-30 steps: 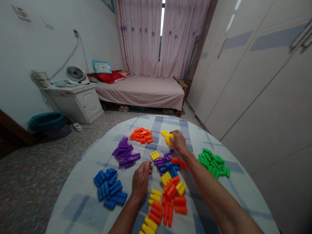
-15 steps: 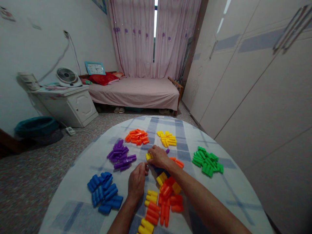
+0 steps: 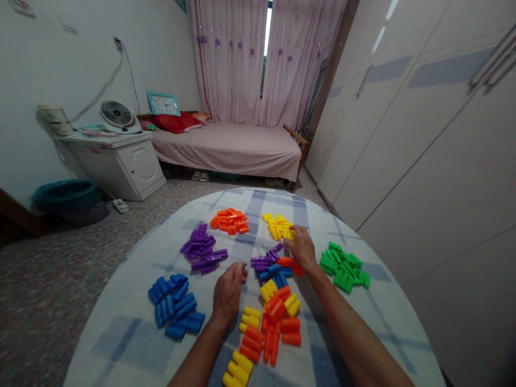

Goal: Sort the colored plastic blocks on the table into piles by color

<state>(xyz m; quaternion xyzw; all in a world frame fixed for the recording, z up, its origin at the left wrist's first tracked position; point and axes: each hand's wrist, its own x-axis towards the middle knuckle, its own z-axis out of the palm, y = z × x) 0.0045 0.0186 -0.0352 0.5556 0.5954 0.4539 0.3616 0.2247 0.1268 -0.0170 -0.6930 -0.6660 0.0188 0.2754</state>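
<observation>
My right hand [image 3: 300, 248] reaches to the right edge of the yellow plastic building block pile [image 3: 279, 227]. Its fingertips are closed on a yellow block there, partly hidden by the fingers. Resting near the middle of the table, my left hand [image 3: 229, 293] has its fingers curled together; whatever they hold, if anything, is hidden. Between the hands lies a cluster of purple blocks [image 3: 264, 262] and blue blocks [image 3: 277, 273]. Nearer me, joined orange-red blocks [image 3: 274, 314] and yellow blocks [image 3: 237, 370] form a figure-like shape.
Sorted piles ring the round table [image 3: 121, 301]: orange blocks [image 3: 229, 221], purple blocks [image 3: 202, 249], blue blocks [image 3: 175, 306] and green blocks [image 3: 344, 267]. Beyond stand a bed [image 3: 229, 142], a white cabinet [image 3: 141, 166] with a fan [image 3: 117, 115], and a wardrobe [image 3: 423, 145].
My right hand has moved right and away from beside my left hand, over to the yellow pile, uncovering the purple and blue blocks. My left hand stays nearly in place. The view has shifted slightly.
</observation>
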